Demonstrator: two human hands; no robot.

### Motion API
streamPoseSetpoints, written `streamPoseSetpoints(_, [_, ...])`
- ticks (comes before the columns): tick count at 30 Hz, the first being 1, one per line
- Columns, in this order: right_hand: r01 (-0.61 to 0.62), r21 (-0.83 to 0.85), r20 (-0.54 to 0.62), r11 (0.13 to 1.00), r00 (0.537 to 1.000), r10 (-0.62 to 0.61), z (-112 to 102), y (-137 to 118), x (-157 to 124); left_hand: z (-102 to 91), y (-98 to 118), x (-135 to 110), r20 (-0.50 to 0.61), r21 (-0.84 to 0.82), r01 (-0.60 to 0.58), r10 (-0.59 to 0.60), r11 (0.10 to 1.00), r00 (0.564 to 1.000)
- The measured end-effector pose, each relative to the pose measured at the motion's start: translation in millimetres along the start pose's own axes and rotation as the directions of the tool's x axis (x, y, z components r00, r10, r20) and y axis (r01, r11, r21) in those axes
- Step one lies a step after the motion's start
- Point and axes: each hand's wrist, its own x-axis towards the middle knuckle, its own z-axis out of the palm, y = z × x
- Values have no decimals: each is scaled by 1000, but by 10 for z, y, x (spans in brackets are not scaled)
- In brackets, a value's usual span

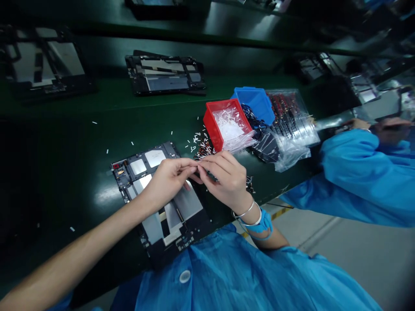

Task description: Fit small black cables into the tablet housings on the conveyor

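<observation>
Red bin (pixel 212 126): white strips (pixel 231 128) contained. Opened tablet (pixel 189 202): laid left of the red bin and nearer the wearer, partly covered by the left hand (pixel 177 178). Left and right hand (pixel 225 177): fingertips pinched together before the red bin; anything held cannot be told.

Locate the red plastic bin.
In the head view, the red plastic bin sits right of centre, beside the blue plastic bin, beyond the right hand.
</observation>
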Motion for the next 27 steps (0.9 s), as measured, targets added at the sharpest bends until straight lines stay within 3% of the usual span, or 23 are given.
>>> streamPoseSetpoints(3, [-26, -52, -85, 998, 996, 22, -76, 179, 86, -28, 32, -2, 26, -32, 52, -52, 998, 998])
streamPoseSetpoints(6, [-175, -221, -232, 959, 965, 123, -162, 514, 172, -47, 68, -3, 25, -72, 101, -100, 992, 995])
streamPoseSetpoints(8, [-250, -302, -213, 920, 958, 191, -189, 677, 200, -56, 85, -3, 24, -100, 102, -100, 990, 995])
streamPoseSetpoints(10, [-198, -292, -131, 936, 977, 166, -179, 701, 195, -66, 92, -1, 39, -133, 101, -96, 986, 995])
streamPoseSetpoints(13, [-6, -141, -6, 990, 1000, 5, -107, 537, 147, -76, 88, -4, 99, -182, 114, -97, 977, 990])
streamPoseSetpoints(16, [92, 11, -36, 996, 995, -92, -14, 381, 100, -77, 95, -26, 153, -218, 143, -111, 965, 982])
streamPoseSetpoints(19, [37, 65, -100, 997, 995, -31, 42, 373, 85, -140, 148, -16, 192, -156, 175, -144, 972, 971])
streamPoseSetpoints(20, [4, 66, -106, 998, 994, 3, 49, 392, 84, -199, 179, 17, 161, -89, 159, -143, 983, 976])
streamPoseSetpoints(22, [-51, 79, -110, 996, 992, 59, 49, 435, 79, -392, 265, 154, -87, 151, 77, -64, 986, 994])
streamPoseSetpoints(23, [-70, 99, -110, 993, 991, 81, 44, 453, 73, -525, 317, 260, -265, 294, 49, 32, 955, 964])
streamPoseSetpoints(25, [-100, 160, -112, 982, 987, 119, 32, 475, 54, -841, 429, 528, -570, 513, 100, 251, 853, 782])
streamPoseSetpoints(27, [-117, 208, -130, 971, 981, 146, 19, 480, 29, -1167, 531, 825, -687, 547, 188, 309, 816, 658])
